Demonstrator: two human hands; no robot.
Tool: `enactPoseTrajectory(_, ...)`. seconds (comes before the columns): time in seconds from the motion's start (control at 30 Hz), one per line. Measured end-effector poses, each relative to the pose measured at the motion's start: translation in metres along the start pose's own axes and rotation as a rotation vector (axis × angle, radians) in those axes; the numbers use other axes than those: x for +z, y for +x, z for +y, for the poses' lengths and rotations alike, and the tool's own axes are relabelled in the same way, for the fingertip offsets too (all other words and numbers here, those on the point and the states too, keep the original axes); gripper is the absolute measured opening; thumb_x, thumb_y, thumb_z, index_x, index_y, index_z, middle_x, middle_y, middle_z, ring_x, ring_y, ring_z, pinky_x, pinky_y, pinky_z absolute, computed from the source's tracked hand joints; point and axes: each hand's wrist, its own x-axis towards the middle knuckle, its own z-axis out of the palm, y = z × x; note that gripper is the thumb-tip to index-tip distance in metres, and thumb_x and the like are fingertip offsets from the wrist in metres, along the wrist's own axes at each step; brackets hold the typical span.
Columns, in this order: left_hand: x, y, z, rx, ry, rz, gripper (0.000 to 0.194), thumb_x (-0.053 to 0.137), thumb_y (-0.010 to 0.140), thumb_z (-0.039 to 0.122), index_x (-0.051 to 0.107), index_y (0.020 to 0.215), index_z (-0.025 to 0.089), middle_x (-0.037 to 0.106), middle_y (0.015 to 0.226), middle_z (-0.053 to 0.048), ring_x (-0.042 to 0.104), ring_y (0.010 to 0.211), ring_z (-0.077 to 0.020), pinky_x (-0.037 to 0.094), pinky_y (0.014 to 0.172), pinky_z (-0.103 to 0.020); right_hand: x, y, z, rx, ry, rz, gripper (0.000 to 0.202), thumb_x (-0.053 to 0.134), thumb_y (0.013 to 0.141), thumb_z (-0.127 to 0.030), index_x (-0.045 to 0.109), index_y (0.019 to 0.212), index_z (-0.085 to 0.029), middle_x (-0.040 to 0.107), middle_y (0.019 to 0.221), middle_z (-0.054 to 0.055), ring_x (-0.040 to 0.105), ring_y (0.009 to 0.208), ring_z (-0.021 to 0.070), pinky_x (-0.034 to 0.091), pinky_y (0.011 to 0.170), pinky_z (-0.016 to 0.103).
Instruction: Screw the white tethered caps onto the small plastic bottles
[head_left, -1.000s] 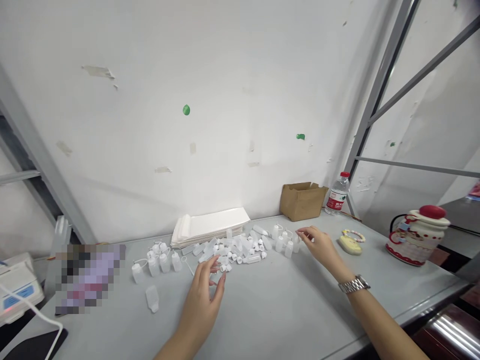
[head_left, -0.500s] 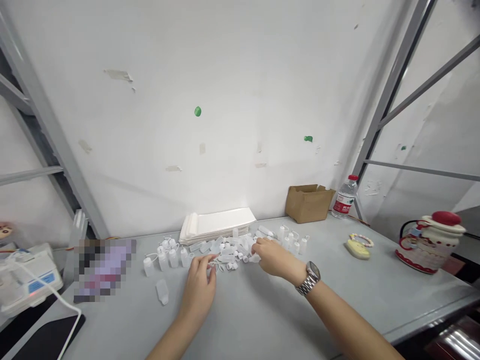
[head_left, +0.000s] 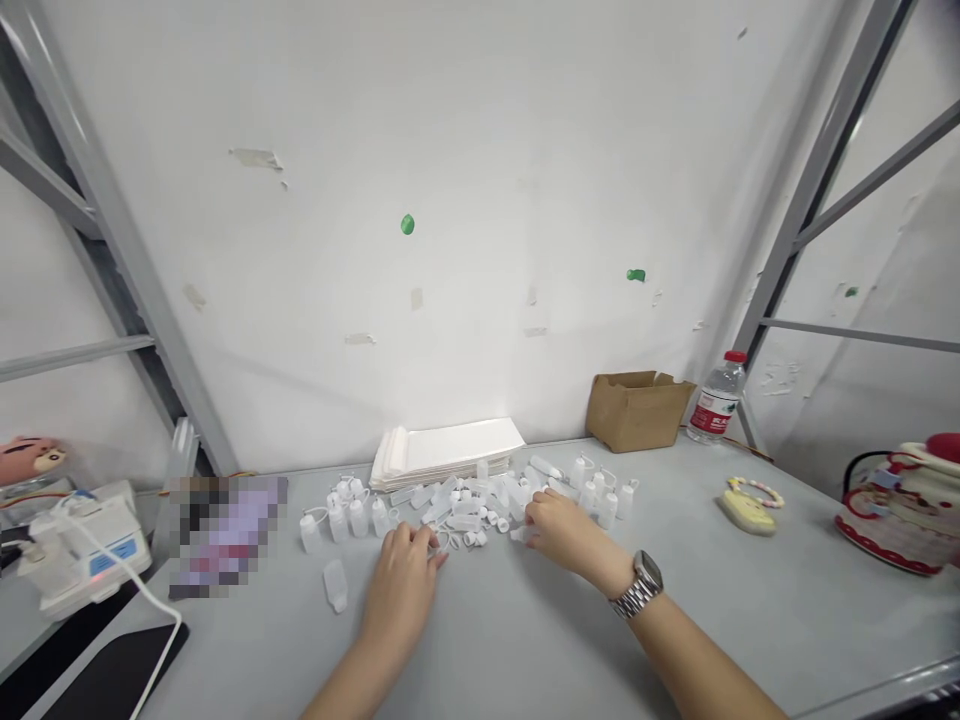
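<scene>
Fingers [head_left: 533, 514] of the right hand [head_left: 566, 535] are pinched together on a pale plastic piece [head_left: 518, 535], only its end showing at the near right edge of a pile of small bottles and caps [head_left: 465, 522]; those of the left hand [head_left: 403, 578] are curled by the pile's near left side, their tips partly hidden, so I cannot tell whether they grip anything. Capped bottles stand in groups left [head_left: 359, 520] and right [head_left: 607, 513] of the pile on the grey surface [head_left: 480, 640], with a stack of white sheets [head_left: 457, 446] behind. At far right, a cardboard box [head_left: 639, 418] and a water bottle [head_left: 710, 412] stand near the scuffed white wall [head_left: 472, 180], between grey metal posts [head_left: 124, 215]. A decorated jar [head_left: 911, 520] is cut off at the right edge, a pink figure [head_left: 28, 462] at the left. Pixelation blurs a purplish object [head_left: 232, 530] at left. Individual pieces overlap too much to count.
</scene>
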Motion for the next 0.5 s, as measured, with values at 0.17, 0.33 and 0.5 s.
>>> enactPoseTrajectory(0.17, -0.001, -0.001, 0.001, -0.015, -0.057, 0.026, 0.015, 0.044, 0.078, 0.024, 0.057, 0.07, 0.02, 0.056, 0.08, -0.006, 0.055, 0.084, -0.0243, 0.043, 0.07, -0.035, -0.006, -0.002, -0.006, -0.006, 0.079, 0.027, 0.01, 0.054, 0.068, -0.008, 0.063, 0.069, -0.013, 0.063, 0.076, 0.011, 0.054, 0.079, 0.023, 0.036, 0.064, 0.028)
enactPoseTrajectory(0.33, -0.016, 0.006, 0.007, -0.174, -0.56, 0.058, 0.021, 0.051, 0.075, 0.039, 0.057, 0.072, 0.019, 0.064, 0.085, -0.006, 0.06, 0.082, -0.0221, 0.046, 0.072, -0.037, -0.017, -0.003, -0.008, 0.049, 0.594, 0.078, 0.011, 0.06, 0.071, -0.029, 0.06, 0.073, -0.018, 0.064, 0.078, 0.006, 0.055, 0.073, 0.0186, 0.039, 0.061, 0.028)
enactPoseTrajectory(0.5, -0.034, 0.008, 0.014, -0.362, -1.316, -0.063, 0.029, 0.071, 0.06, 0.038, 0.059, 0.074, 0.016, 0.067, 0.099, -0.01, 0.059, 0.099, -0.0222, 0.046, 0.083, -0.031, -0.016, 0.002, -0.021, 0.04, 1.252, -0.011, 0.028, 0.063, 0.069, -0.042, 0.061, 0.081, -0.016, 0.064, 0.073, 0.003, 0.056, 0.069, 0.0153, 0.041, 0.064, 0.028)
